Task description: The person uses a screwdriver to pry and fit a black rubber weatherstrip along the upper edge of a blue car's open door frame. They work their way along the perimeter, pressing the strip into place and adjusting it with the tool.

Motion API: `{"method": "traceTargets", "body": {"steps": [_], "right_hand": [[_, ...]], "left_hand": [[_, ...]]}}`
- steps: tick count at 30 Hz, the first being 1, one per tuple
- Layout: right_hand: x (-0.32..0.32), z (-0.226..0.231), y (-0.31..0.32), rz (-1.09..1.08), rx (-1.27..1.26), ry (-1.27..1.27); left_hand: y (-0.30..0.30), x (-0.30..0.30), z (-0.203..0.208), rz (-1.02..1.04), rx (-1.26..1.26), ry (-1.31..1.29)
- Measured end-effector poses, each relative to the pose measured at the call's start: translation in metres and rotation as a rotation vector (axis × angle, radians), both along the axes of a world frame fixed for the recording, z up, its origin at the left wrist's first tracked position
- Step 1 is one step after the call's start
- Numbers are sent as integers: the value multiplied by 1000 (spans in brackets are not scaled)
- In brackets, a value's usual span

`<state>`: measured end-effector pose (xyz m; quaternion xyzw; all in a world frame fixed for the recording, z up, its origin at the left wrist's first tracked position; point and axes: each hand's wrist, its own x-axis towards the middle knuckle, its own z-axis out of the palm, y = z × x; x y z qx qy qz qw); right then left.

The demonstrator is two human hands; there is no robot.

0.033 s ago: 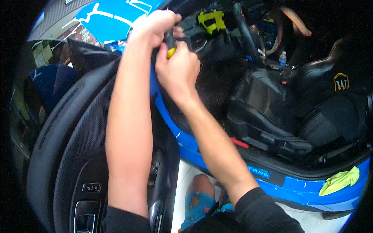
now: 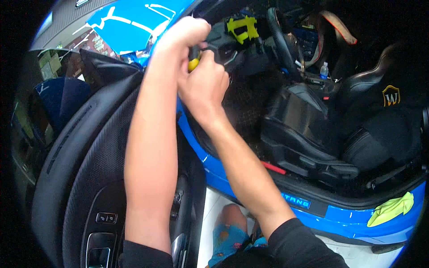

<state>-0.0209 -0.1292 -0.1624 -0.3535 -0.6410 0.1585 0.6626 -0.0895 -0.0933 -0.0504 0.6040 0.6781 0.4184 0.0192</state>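
Observation:
Both my arms reach forward into the front corner of a blue car's open door frame point(image 2: 191, 131). My right hand point(image 2: 205, 85) is closed round a tool with a yellow and black handle point(image 2: 193, 64); its working end is hidden. Just above and beyond it, my left hand point(image 2: 190, 33) is bent at the wrist with its fingers curled by the tool's dark upper part. The back of that hand hides most of its fingers and what they grip. The blue front body panel point(image 2: 123, 29) lies past my left hand.
The open black door point(image 2: 96, 152) stands along my left arm. To the right are the steering wheel point(image 2: 280, 38), a black seat point(image 2: 299, 116) and a water bottle point(image 2: 324, 70). A yellow-green cloth point(image 2: 391, 210) lies on the sill; a yellow-green piece point(image 2: 243, 29) hangs by the dash.
My left hand has rolled over and sunk slightly, so its fingers show less. The yellow-handled tool and my right hand have shifted a little to the left and nearer.

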Motion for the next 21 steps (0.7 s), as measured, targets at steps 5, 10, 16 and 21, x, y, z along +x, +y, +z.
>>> {"method": "traceTargets", "body": {"steps": [5,10,16,21], "right_hand": [[-1,11,8,128,48,19],[32,2,26,1621,-589,563],[4,-14,38,1730,-741,636],[1,-4,24,1829,-719,936]], "left_hand": [[16,-13,12,-114,0,-563],[11,-58,14,-699,-288,-1205],[28,-60,-14,-1024,-220,-1211],[25,-60,-2,-1005,-224,-1133]]}}
